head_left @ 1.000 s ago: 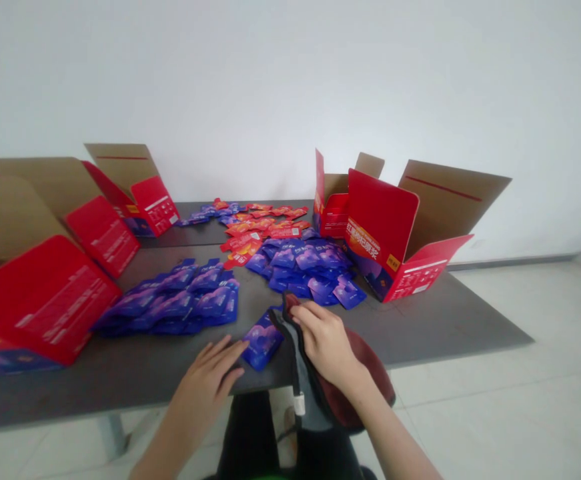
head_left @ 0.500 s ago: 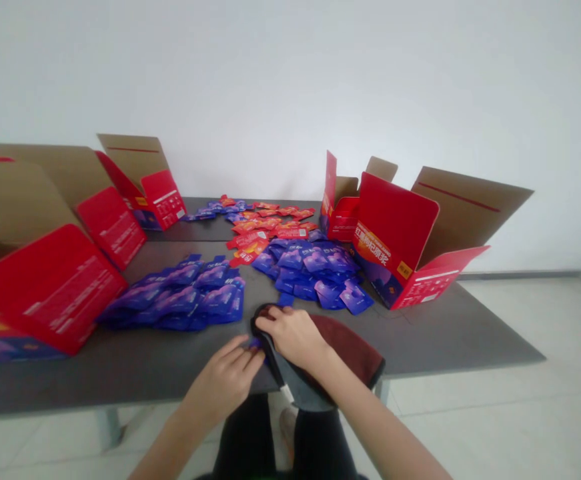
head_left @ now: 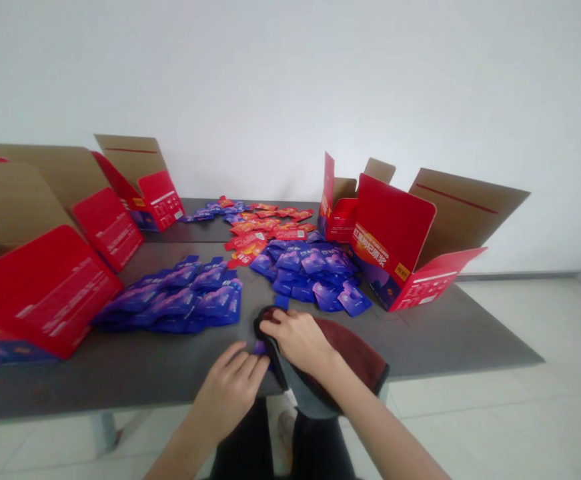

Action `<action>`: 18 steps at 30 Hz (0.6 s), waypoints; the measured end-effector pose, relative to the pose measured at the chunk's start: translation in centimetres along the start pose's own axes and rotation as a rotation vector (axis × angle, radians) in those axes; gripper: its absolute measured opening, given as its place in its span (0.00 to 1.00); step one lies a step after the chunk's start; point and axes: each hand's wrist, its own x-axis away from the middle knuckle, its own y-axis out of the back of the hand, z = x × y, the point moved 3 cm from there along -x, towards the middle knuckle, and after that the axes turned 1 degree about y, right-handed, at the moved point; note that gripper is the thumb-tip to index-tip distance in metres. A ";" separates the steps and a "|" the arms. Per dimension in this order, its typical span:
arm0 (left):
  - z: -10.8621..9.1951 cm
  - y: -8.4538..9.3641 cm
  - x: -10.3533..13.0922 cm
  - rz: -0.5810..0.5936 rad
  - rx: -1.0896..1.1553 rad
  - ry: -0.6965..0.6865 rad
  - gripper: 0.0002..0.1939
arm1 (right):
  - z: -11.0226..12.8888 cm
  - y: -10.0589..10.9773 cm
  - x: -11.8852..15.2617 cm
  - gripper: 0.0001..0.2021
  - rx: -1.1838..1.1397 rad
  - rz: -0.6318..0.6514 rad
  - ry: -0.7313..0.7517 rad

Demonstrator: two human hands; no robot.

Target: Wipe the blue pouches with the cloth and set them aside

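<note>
My left hand (head_left: 233,390) is at the table's near edge, its fingers closed on a blue sachet (head_left: 260,347) that shows only in part. Beside it, my right hand (head_left: 301,340) grips a brown cloth (head_left: 355,350) with a black border and a grey underside. The cloth lies against the sachet and hangs over the table edge. Another blue sachet (head_left: 281,302) pokes out just beyond the cloth. Left of my hands rests a stacked pile of blue sachets (head_left: 185,299); a looser blue pile (head_left: 310,273) lies ahead to the right.
Red-and-orange sachets (head_left: 270,230) are scattered toward the back of the dark table (head_left: 170,377). Open red cartons stand at the left front (head_left: 50,287), left back (head_left: 163,200), right back (head_left: 340,223) and right front (head_left: 395,220), flaps raised. A white wall (head_left: 270,87) rises behind.
The cloth and my right hand have shifted slightly right and toward me. My left hand has moved a little the same way, still at the sachet. The view has drifted slightly.
</note>
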 end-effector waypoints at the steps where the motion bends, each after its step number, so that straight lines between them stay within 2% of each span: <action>1: 0.1 0.0 -0.2 -0.003 0.007 -0.007 0.16 | -0.8 -0.4 -0.6 0.09 0.011 0.005 -0.034; 5: 0.9 1.5 -1.1 -0.081 0.021 -0.003 0.14 | -3.2 -0.7 -1.5 0.11 0.042 -0.015 -0.121; 7: 2.0 3.4 -1.3 -0.155 -0.011 0.038 0.12 | -3.3 0.0 -0.5 0.11 0.045 -0.068 -0.143; 9: 3.5 5.8 -1.3 -0.248 -0.094 0.079 0.12 | -3.0 1.3 1.3 0.11 0.042 -0.193 -0.161; 12: 6.7 9.4 -1.0 -0.437 -0.337 0.147 0.13 | -2.4 3.6 4.4 0.12 0.042 -0.478 -0.154; 14: 9.4 11.0 -0.6 -0.563 -0.502 0.249 0.13 | -2.1 5.0 6.0 0.12 0.056 -0.637 -0.128; 16: 12.3 11.3 -0.1 -0.605 -0.615 0.400 0.10 | -2.0 5.9 7.0 0.12 0.091 -0.752 -0.112; 18: 15.2 10.5 0.7 -0.547 -0.656 0.562 0.10 | -1.8 6.4 7.6 0.11 0.145 -0.827 -0.095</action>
